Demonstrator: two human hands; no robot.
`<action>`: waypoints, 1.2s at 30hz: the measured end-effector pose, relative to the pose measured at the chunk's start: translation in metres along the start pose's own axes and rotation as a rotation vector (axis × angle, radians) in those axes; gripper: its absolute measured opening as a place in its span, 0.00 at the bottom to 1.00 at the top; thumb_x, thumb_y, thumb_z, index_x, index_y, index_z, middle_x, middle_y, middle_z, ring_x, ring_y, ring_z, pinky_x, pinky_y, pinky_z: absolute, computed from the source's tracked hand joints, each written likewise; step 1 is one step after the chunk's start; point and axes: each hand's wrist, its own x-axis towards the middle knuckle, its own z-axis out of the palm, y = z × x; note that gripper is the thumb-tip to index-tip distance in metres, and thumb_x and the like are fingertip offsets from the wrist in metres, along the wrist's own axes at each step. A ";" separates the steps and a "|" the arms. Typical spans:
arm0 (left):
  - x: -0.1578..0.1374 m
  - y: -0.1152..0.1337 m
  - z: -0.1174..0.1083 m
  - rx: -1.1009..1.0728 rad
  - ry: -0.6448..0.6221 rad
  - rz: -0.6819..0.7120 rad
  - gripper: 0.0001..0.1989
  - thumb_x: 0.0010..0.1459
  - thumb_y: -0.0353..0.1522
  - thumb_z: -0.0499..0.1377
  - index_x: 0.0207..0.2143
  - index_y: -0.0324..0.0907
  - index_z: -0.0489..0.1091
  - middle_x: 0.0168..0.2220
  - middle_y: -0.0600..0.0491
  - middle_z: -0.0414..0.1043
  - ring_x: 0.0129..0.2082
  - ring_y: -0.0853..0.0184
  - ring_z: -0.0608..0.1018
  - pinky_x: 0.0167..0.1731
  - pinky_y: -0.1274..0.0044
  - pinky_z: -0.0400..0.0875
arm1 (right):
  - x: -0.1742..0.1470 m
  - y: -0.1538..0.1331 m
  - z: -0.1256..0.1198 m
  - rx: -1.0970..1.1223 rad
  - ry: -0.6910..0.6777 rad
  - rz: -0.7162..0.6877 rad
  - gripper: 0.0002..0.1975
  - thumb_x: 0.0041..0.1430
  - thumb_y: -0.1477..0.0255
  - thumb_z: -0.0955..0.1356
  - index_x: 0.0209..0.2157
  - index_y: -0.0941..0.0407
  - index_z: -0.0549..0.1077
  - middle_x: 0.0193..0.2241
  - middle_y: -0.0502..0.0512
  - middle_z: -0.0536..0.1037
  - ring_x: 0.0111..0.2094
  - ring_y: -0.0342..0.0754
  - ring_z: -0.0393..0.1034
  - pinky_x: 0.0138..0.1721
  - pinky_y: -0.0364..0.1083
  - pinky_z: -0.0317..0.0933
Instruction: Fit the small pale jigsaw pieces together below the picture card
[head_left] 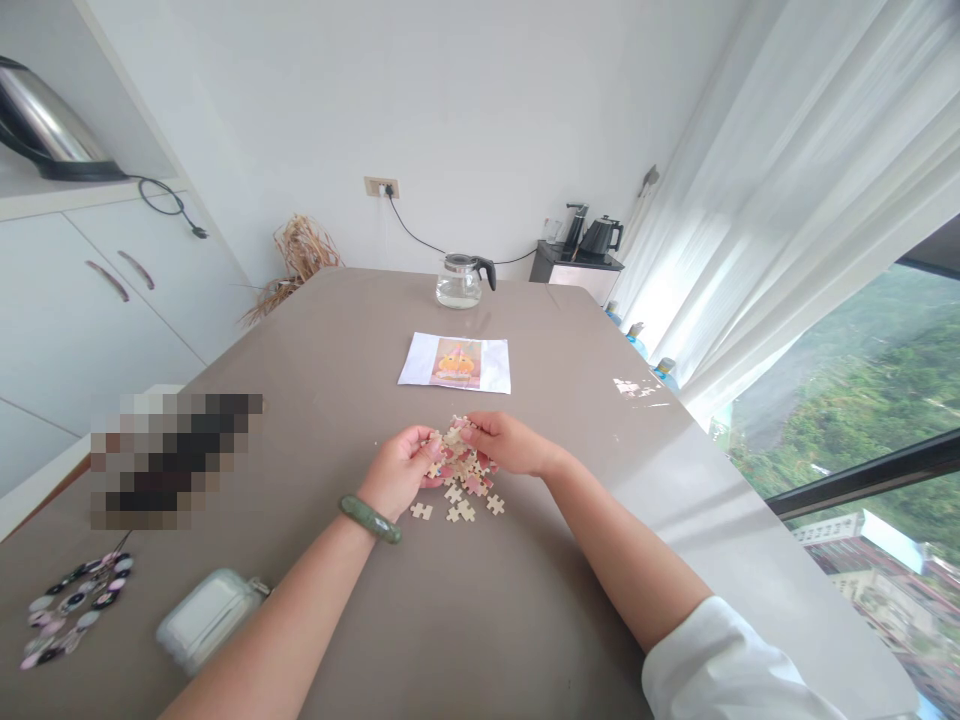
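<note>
A small heap of jigsaw puzzle pieces (474, 484), some pale wood and some pinkish, lies on the table in front of me. My left hand (403, 468), with a green bangle at the wrist, curls around pieces at the heap's left side, thumb on top. From the right, my right hand (510, 442) has its fingers closed over pieces at the heap's upper edge; its fingertips are partly hidden. Several loose pieces lie just below the hands. Beyond the heap is a white sheet of paper (495, 365) with an orange and pink picture printed on it.
A glass pot (459, 285) with a black handle stands on the far part of the brown table (337, 350). At the left are a blurred dark object (180, 460), a beaded strap (79, 605) and a clear earphone case (210, 615). Curtains and a window line the right.
</note>
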 end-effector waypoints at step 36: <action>-0.008 0.012 0.003 0.092 -0.029 0.086 0.11 0.47 0.40 0.53 0.26 0.40 0.62 0.22 0.57 0.66 0.19 0.75 0.66 0.20 0.82 0.62 | 0.004 -0.001 0.008 0.164 0.047 0.010 0.12 0.52 0.63 0.60 0.29 0.58 0.64 0.20 0.48 0.66 0.16 0.36 0.57 0.16 0.37 0.56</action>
